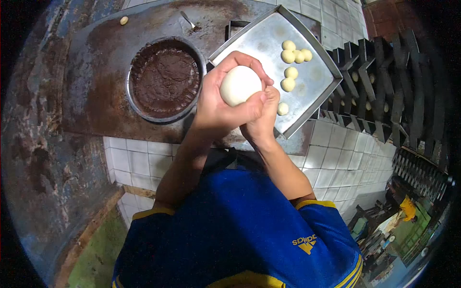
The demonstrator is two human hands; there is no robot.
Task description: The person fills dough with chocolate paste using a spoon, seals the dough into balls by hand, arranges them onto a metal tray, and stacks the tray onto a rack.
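Observation:
A large, smooth ball of pale dough (240, 85) is in my left hand (214, 103), whose fingers and thumb wrap round it. My right hand (264, 113) is closed against the ball's right side, under the tip of my left thumb. Whatever its curled fingers hold is hidden. Both hands are over the near left part of a metal tray (314, 91). Several small dough balls (288, 56) lie on that tray, some touching each other. Left of my hands stands a round metal pan (128, 91) of dark brown, crumbly filling (165, 79).
On the worn table (96, 91) lie a spoon-like metal utensil (187, 19) and, at the far left, a small pale ball (124, 20). A dark metal rack (384, 86) with more pale balls stands at the right. Farther back on that side is a person in yellow (408, 209).

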